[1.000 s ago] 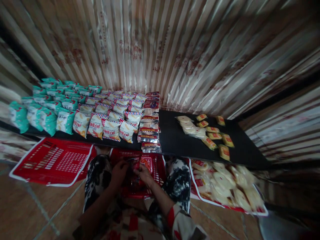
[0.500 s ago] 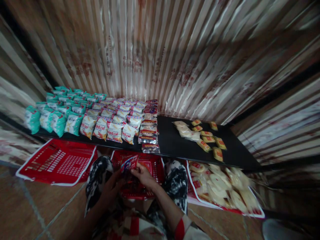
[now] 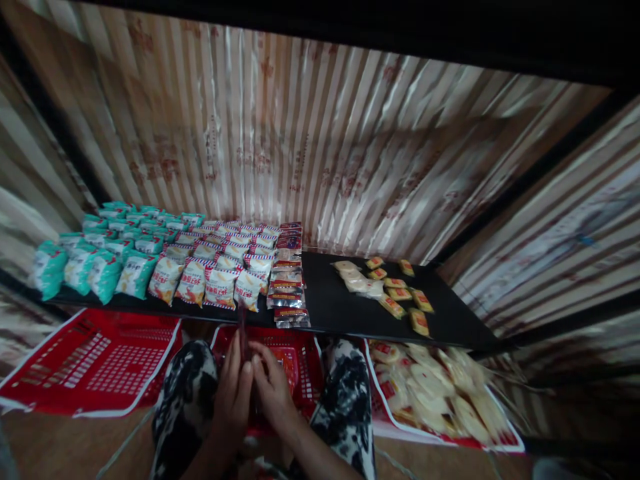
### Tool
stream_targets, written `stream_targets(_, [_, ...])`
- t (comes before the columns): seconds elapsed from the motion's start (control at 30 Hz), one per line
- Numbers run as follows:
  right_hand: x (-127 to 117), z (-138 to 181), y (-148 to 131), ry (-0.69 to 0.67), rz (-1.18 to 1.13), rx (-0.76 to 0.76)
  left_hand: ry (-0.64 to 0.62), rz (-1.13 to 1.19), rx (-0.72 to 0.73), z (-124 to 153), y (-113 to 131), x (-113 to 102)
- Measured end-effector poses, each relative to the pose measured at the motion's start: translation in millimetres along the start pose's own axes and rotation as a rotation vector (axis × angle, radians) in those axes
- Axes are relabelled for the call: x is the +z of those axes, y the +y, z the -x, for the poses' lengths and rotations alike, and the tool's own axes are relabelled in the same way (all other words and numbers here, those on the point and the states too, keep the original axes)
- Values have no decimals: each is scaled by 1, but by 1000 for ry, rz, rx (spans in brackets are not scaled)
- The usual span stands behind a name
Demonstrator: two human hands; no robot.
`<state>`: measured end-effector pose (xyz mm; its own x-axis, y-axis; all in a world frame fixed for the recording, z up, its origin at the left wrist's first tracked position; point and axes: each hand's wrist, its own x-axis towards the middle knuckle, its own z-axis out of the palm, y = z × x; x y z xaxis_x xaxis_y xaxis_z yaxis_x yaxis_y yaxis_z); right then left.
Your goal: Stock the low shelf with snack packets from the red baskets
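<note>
Between my two hands a thin dark-red snack packet (image 3: 243, 337) stands on edge, its printed face turned out of sight. My left hand (image 3: 233, 387) presses flat along its left side with the fingers together. On the other side my right hand (image 3: 273, 385) pinches it with thumb and fingers. Both hands are over a red basket (image 3: 313, 373) between my knees, where some red packaging (image 3: 287, 365) shows. Just beyond, on the black shelf (image 3: 325, 303), a column of silver and dark-red packets (image 3: 289, 295) lies overlapped.
Left of that column sit rows of white snack bags (image 3: 220, 287) and teal bags (image 3: 135, 273). Farther right are yellow packets (image 3: 397, 293) and pale flat packs (image 3: 355, 277). A red basket (image 3: 125, 360) stands left; another basket (image 3: 395, 420) with pale packs stands right. A dark beam (image 3: 350, 33) crosses overhead.
The packet has turned from showing its printed face to standing on edge, and my left hand has come up against it. The view has tilted up, bringing the overhead beam into sight.
</note>
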<state>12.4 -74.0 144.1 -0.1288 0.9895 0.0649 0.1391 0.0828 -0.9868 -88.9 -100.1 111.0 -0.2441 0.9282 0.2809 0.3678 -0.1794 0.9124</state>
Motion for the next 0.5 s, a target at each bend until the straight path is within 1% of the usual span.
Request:
stream_targets(0.1, [-12,4,-7,-66,-58,65,-74,61,-60,-12,27,5])
stream_targets(0.17, [-20,3,-12,-106,-79,44,-122,58,-62,-18,40,6])
stream_targets(0.27, [-30,-2,-21,-143,-111,-2,-145,-11,-91,-25,52,9])
stream_targets(0.37, [-39,-11,-25,-72,-155,55,-170,-75,-102,-32,60,14])
stream_targets(0.43, [-49,-19,-25,-32,-174,114,-186,-124,-68,-38,65,17])
stream_targets(0.5, [-62,-30,-24,22,-172,139,-197,-186,-18,-44,68,21])
